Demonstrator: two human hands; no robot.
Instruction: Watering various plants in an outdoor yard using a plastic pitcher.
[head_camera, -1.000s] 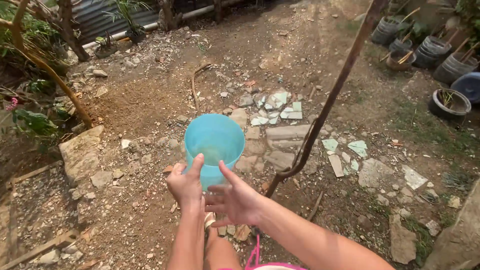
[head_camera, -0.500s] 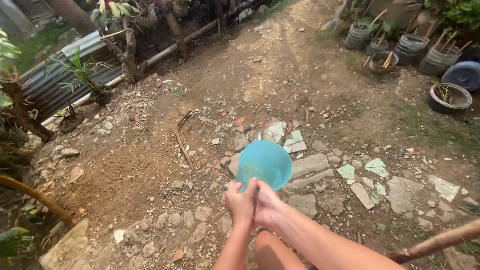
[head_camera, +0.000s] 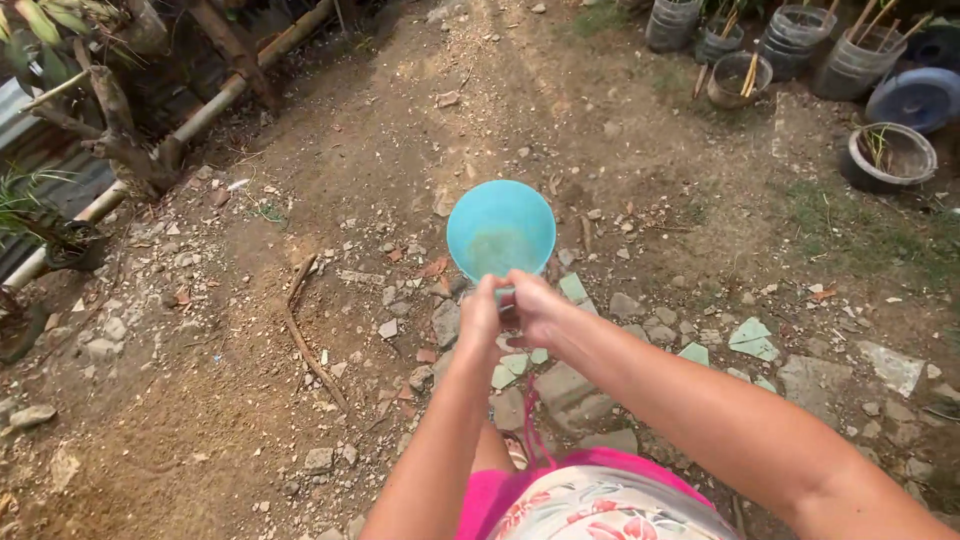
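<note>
Bare dirt ground (head_camera: 300, 420) fills most of the view, strewn with stones and broken pale-green tile pieces (head_camera: 752, 338). Along the left edge runs a fallen trunk with a pipe (head_camera: 215, 105) beside it, and at the top right stands a cluster of dark planter pots (head_camera: 888, 155), some with sticks in them. A curved dry stick (head_camera: 305, 335) lies on the soil left of centre.

Held out in front of the person, above the rubble, is a turquoise plastic dipper (head_camera: 500, 230), its mouth turned toward the camera and a little greenish residue or water showing inside. Both hands are together on its short handle at the near rim: the left hand (head_camera: 480, 312) and the right hand (head_camera: 538, 308) are closed round it, touching each other.

The risk, as I judge it, lies in the footing: loose stones and sharp tile edges underfoot could cause a stumble, and tilted like this the dipper could spill whatever it holds.
</note>
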